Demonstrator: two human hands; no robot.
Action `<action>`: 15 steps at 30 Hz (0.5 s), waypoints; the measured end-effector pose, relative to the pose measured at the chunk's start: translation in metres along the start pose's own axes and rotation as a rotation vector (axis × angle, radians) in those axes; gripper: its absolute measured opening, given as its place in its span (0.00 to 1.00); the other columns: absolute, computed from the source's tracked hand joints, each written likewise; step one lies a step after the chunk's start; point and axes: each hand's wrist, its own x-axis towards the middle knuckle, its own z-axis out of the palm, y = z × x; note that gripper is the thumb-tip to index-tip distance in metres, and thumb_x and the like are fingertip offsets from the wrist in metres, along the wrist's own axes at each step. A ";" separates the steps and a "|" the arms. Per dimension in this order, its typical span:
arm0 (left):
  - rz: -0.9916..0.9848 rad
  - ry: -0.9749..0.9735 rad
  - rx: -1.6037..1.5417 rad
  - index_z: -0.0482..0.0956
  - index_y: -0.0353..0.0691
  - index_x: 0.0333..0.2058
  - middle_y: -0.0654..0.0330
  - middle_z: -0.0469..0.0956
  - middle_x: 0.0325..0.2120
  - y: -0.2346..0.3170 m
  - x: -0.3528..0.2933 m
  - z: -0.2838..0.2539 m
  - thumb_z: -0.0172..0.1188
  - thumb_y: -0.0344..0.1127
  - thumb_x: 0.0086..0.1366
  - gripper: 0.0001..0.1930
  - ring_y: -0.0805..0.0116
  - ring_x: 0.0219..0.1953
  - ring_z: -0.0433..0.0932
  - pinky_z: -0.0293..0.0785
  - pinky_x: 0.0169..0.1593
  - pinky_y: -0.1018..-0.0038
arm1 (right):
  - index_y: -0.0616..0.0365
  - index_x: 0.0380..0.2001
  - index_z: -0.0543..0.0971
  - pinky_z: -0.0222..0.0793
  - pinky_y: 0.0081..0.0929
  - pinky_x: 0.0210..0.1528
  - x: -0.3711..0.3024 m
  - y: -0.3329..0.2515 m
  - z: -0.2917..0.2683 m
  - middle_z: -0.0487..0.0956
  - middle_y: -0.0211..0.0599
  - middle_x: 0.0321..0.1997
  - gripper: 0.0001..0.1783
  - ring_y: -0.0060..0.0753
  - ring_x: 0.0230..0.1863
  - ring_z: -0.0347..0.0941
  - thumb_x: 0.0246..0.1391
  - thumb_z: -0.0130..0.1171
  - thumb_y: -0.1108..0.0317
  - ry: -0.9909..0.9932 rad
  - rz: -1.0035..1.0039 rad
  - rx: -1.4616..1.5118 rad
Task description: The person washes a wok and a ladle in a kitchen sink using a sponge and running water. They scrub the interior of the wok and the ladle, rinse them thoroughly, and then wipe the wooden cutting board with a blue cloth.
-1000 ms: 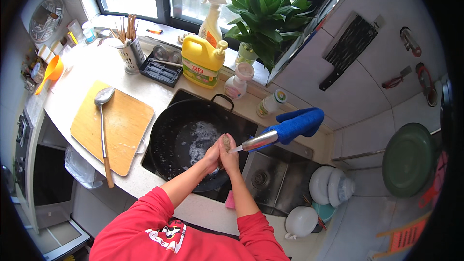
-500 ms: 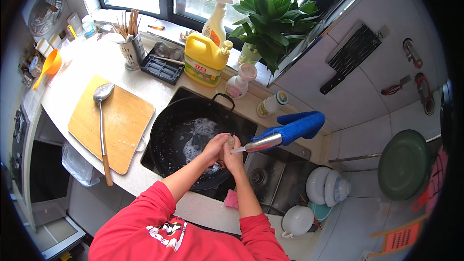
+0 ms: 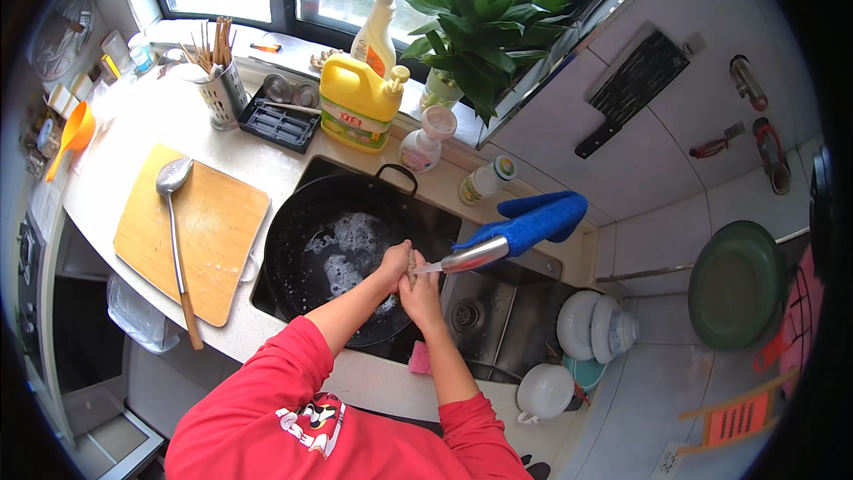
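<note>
My left hand and my right hand are pressed together above the right side of a large black wok. Between them they squeeze a small greyish-tan wad, mostly hidden by my fingers; its kind is unclear. A silver faucet wrapped in a blue cloth points at my hands from the right, and water runs from it onto them. White suds float on dark water in the wok, which sits over the left basin.
Right of the wok lies the steel sink basin, with white bowls beyond it. A pink cloth lies at the front edge. On the left a ladle rests on a cutting board. A yellow jug stands behind.
The whole view has shifted slightly, so things sit further left and higher. My hands stay together at the faucet's stream, with the right hand's fingers a little lower around the wad.
</note>
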 end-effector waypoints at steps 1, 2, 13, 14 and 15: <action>-0.065 -0.028 -0.014 0.71 0.41 0.29 0.61 0.73 0.23 0.003 -0.003 0.004 0.42 0.46 0.67 0.16 0.70 0.23 0.70 0.69 0.32 0.71 | 0.55 0.56 0.63 0.62 0.47 0.50 -0.001 0.010 0.003 0.66 0.62 0.52 0.28 0.62 0.52 0.63 0.50 0.52 0.65 0.022 -0.013 0.018; -0.040 -0.061 0.083 0.71 0.41 0.30 0.61 0.73 0.25 0.004 0.001 -0.003 0.41 0.47 0.67 0.17 0.70 0.25 0.71 0.69 0.34 0.71 | 0.56 0.56 0.63 0.61 0.45 0.52 0.002 0.005 0.001 0.65 0.61 0.53 0.28 0.60 0.54 0.62 0.51 0.52 0.64 -0.049 0.085 0.106; 0.110 -0.151 0.160 0.61 0.40 0.57 0.56 0.66 0.53 0.038 -0.049 -0.011 0.43 0.55 0.64 0.30 0.64 0.55 0.64 0.57 0.57 0.70 | 0.62 0.41 0.74 0.66 0.28 0.42 0.028 0.037 0.038 0.77 0.42 0.39 0.21 0.32 0.41 0.74 0.51 0.58 0.57 0.116 0.389 0.627; 0.198 -0.084 0.303 0.64 0.39 0.55 0.56 0.68 0.51 0.037 -0.055 -0.014 0.46 0.53 0.63 0.28 0.64 0.54 0.65 0.59 0.56 0.71 | 0.63 0.41 0.74 0.67 0.29 0.41 0.025 0.039 0.039 0.77 0.41 0.37 0.20 0.32 0.40 0.74 0.51 0.58 0.58 0.116 0.404 0.638; 0.287 -0.019 0.446 0.67 0.38 0.53 0.56 0.70 0.50 0.037 -0.060 -0.019 0.49 0.50 0.63 0.26 0.64 0.52 0.67 0.61 0.54 0.72 | 0.63 0.40 0.74 0.67 0.29 0.40 0.023 0.042 0.039 0.77 0.41 0.36 0.19 0.32 0.38 0.74 0.51 0.57 0.59 0.117 0.419 0.650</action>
